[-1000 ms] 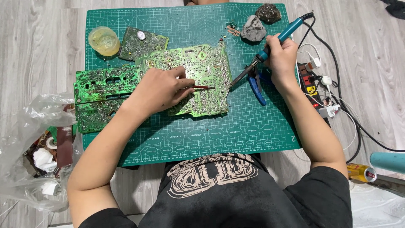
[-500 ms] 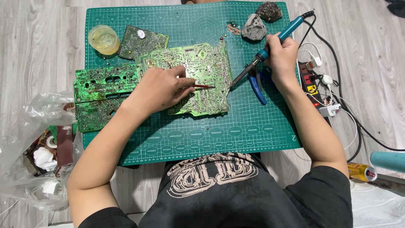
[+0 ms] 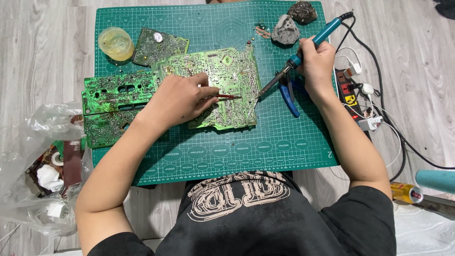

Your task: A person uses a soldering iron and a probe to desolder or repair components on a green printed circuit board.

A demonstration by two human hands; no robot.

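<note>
Left hand (image 3: 177, 99) pinching thin red-tipped tool (image 3: 227, 96), resting on pale green circuit board (image 3: 227, 71) mid-mat. Right hand (image 3: 316, 64) gripping teal soldering iron (image 3: 303, 52), tip at board's right edge. Round yellowish tub (image 3: 115, 43) far left, contents unclear. Blue pliers (image 3: 288, 95) beside right hand.

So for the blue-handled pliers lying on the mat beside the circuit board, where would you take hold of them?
Grip the pliers by the two blue handles, coming from the near side. The handles point toward the person and lie bare on the green mat, while the jaw end sits under the soldering iron and close to the right hand, so that end looks crowded.
</note>
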